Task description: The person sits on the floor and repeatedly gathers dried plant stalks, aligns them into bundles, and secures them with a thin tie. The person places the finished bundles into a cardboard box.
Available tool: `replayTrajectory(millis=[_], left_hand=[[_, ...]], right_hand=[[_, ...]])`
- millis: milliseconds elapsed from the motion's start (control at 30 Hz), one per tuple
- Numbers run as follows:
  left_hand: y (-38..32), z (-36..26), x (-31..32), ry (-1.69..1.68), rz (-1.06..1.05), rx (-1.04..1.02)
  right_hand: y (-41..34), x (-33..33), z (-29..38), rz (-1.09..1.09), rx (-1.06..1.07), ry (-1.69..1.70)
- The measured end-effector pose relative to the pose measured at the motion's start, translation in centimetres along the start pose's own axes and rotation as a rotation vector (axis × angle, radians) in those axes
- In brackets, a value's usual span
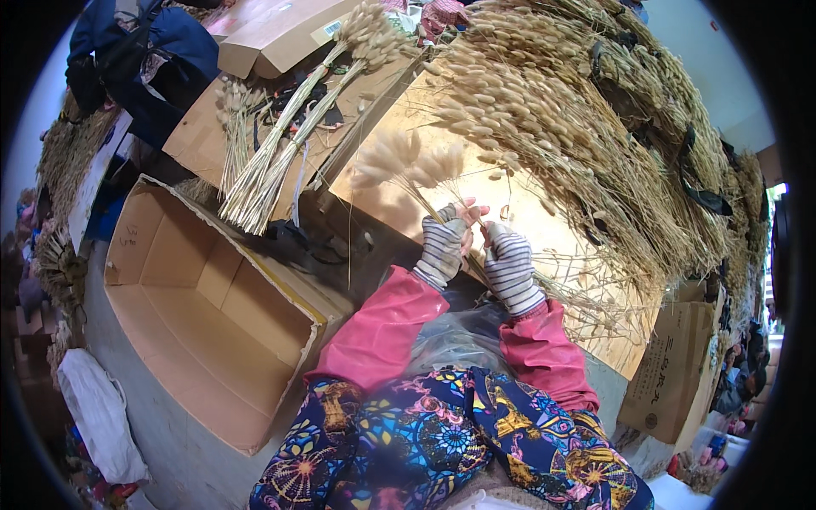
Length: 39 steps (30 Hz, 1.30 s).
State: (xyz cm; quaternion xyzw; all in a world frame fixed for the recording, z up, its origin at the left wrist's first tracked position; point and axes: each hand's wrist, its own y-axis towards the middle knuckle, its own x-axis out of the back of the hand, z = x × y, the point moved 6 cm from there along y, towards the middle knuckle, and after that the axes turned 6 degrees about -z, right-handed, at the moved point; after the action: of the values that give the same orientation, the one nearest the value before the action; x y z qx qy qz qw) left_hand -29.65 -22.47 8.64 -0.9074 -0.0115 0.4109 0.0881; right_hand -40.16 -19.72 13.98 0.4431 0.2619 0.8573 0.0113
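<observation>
Both my hands wear striped fingerless gloves and are close together over the near edge of a wooden board (382, 153). My left hand (446, 239) holds the stems of a small bunch of dried bunny-tail grass (408, 162), its fluffy heads fanned out up and to the left. My right hand (507, 255) has its thumb and fingertips pinched together near thin stems beside the left fingers. A large heap of dried bunny-tail grass (542, 121) covers the far and right part of the board, with loose stems near my right hand.
An open, hollow cardboard box (210, 312) stands at the left. Tied grass bundles (287, 140) lie on a cardboard surface (191, 137) beyond it, near another carton (287, 38). A person in dark blue (166, 51) is at the upper left. A printed carton (666, 370) stands at the right.
</observation>
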Motion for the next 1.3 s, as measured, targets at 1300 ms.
replayTrajectory(millis=[1300], left_hand=[[-1.1,-2.7,-1.8,0.176,-0.157,-0.05]], right_hand=[[-1.8,-1.7,2.3,0.189,-0.113,-0.316]])
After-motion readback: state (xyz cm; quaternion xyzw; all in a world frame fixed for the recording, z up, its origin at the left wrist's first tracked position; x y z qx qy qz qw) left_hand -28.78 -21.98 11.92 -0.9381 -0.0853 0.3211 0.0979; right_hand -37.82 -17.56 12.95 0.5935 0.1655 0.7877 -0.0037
